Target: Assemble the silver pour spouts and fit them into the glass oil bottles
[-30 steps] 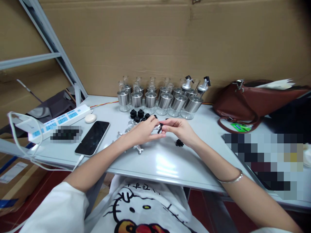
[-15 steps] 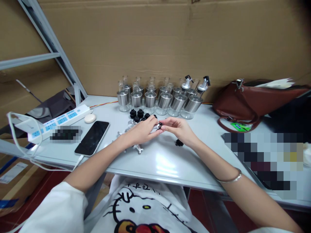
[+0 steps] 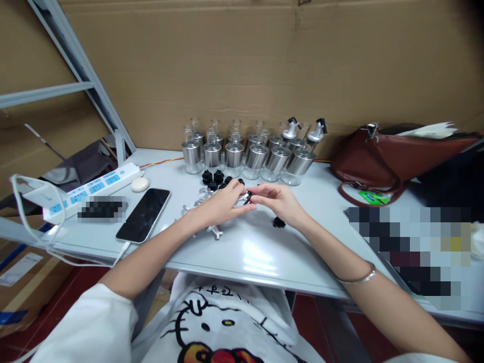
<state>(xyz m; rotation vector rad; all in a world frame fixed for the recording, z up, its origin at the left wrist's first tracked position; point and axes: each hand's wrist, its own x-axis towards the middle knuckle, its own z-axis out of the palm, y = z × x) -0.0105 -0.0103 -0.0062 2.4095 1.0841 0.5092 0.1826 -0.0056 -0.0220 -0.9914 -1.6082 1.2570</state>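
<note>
My left hand (image 3: 227, 204) is closed around a silver pourer spout (image 3: 241, 201), most of which its fingers hide. At the spout's end is a small black cap (image 3: 247, 197), pinched by the thumb and fingertips of my right hand (image 3: 283, 202). Under and beside my left hand lie more silver spouts (image 3: 216, 232), partly covered by the forearm. Behind it stand several black ribbed stoppers (image 3: 207, 177). A few small black pieces (image 3: 279, 222) rest on the table just below my right hand.
Glass bottles with metal sleeves (image 3: 234, 155) stand in rows at the back; two at the right carry pourers (image 3: 316, 132). On the left are a phone (image 3: 144, 216), a power strip (image 3: 94, 189) and a round white case (image 3: 140, 184). A brown bag (image 3: 363, 156) sits right.
Both hands stay almost where they were. The black cap at my right fingertips has shifted very slightly against the spout.
</note>
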